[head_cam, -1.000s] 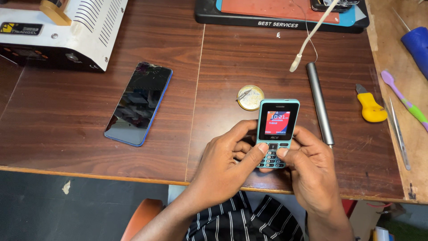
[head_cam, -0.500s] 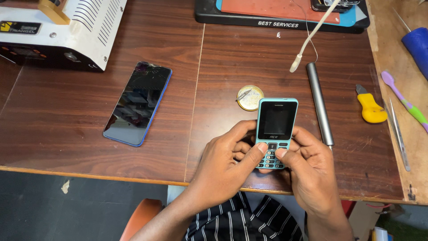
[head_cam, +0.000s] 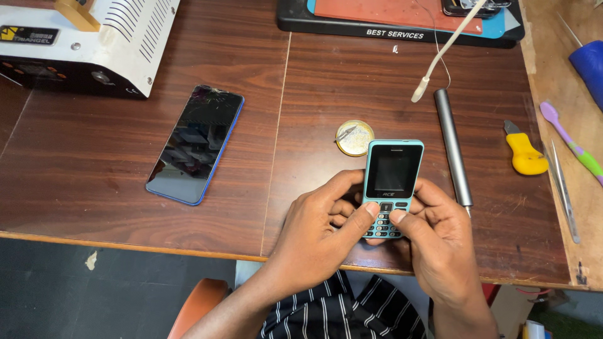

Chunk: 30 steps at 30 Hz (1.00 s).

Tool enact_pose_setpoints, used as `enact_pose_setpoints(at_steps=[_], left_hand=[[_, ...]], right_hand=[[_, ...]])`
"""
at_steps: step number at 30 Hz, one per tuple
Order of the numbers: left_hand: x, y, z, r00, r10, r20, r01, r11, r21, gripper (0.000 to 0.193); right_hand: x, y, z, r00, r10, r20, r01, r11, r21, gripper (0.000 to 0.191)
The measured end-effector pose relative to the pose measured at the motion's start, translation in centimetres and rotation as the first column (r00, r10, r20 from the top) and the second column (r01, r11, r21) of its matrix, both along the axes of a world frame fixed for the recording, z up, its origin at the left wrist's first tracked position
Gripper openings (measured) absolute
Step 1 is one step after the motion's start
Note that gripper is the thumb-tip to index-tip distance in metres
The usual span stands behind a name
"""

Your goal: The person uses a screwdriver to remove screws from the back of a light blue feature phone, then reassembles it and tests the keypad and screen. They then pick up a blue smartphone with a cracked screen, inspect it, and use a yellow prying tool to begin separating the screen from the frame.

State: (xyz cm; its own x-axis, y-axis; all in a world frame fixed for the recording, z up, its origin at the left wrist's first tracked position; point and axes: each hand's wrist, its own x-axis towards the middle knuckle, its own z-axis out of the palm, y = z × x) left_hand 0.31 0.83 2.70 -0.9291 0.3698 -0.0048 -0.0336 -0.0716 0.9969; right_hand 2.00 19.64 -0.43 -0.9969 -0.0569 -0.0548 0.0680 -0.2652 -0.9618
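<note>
Both hands are wrapped around a small light-blue keypad phone (head_cam: 391, 185), holding it just above the near edge of the table. The left hand (head_cam: 320, 235) cups it from the left, fingers curled behind the body and the thumb pressed on the upper keys. The right hand (head_cam: 440, 242) does the same from the other side, its thumb touching the keypad right next to the left one. So both are closed on the phone, thumbs nearly meeting in the middle.

The phone's screen is dark. Its long axis runs near to far across the table, the top end pointing away from the person and leaning a touch right, keypad end toward the body.

Just beyond its top edge sits a little round yellowish tin (head_cam: 355, 137). To the right lies a slim grey metal screwdriver handle (head_cam: 452, 147), roughly parallel to the phone, then a yellow utility knife (head_cam: 524, 154) and tweezers (head_cam: 563, 191). Off to the left a blue-edged smartphone (head_cam: 196, 144) lies face up, screen off.

The surface is a dark reddish wooden table (head_cam: 88, 188) with a seam down the middle. A white machine (head_cam: 113, 37) sits at the far left, a black work mat (head_cam: 402, 19) at the far edge. Dark floor shows below the table.
</note>
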Motion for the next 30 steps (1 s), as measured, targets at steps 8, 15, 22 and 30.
enact_pose_setpoints(at_steps=[8, 15, 22, 30], left_hand=[[0.09, 0.02, -0.17, 1.0, 0.006, -0.016, -0.006, 1.0, 0.024, 0.034], [0.17, 0.08, -0.21, 1.0, 0.012, -0.02, -0.012, 1.0, 0.025, 0.034], [0.2, 0.09, -0.24, 0.999, 0.031, -0.014, -0.031, 1.0, 0.001, 0.034], [0.15, 0.16, -0.18, 1.0, 0.025, -0.002, -0.025, 0.999, 0.021, 0.033]], right_hand=[[0.16, -0.52, 0.17, 0.998, -0.05, -0.045, 0.055, 0.991, 0.12, 0.03], [0.18, -0.87, 0.08, 0.995, -0.078, -0.065, 0.084, 0.991, 0.1, 0.03], [0.33, -0.73, 0.04, 0.996, -0.058, -0.067, 0.064, 0.994, 0.093, 0.029], [0.28, -0.67, 0.0, 0.996, -0.052, -0.065, 0.059, 0.993, 0.099, 0.027]])
